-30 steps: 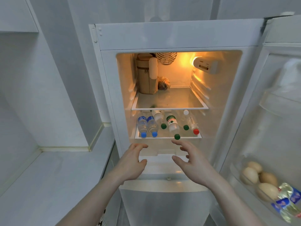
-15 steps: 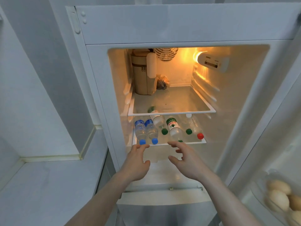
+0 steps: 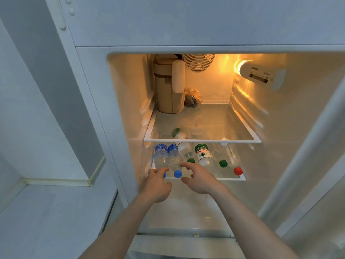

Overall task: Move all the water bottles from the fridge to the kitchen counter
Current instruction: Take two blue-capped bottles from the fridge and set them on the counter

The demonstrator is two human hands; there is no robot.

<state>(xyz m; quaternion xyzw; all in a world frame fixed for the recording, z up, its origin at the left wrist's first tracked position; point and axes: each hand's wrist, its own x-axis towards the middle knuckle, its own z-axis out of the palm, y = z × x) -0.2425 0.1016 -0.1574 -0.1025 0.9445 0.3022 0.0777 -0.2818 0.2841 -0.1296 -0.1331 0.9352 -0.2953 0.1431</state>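
Several water bottles lie on their sides on the lower fridge shelf [image 3: 241, 178], caps toward me. Two have blue caps: the left blue-cap bottle [image 3: 160, 157] and the right blue-cap bottle [image 3: 174, 158]. Beside them lie a green-label bottle [image 3: 202, 154], two green-cap bottles [image 3: 185, 150] [image 3: 220, 157] and a red-cap bottle [image 3: 233, 158]. My left hand [image 3: 157, 186] hovers at the cap of the left blue-cap bottle, fingers spread and holding nothing. My right hand [image 3: 198, 179] reaches over the shelf's front edge by the right blue-cap bottle, fingers apart and empty.
The upper glass shelf [image 3: 201, 140] carries a tan insulated bag [image 3: 168, 86] and a wrapped bundle [image 3: 192, 98] at the back. The grey kitchen counter [image 3: 48, 217] runs along the left of the fridge. The fridge door [image 3: 317, 184] stands open at right.
Both hands have moved up and forward to the front of the lower shelf, and the camera has come closer to the fridge. No bottle has shifted.
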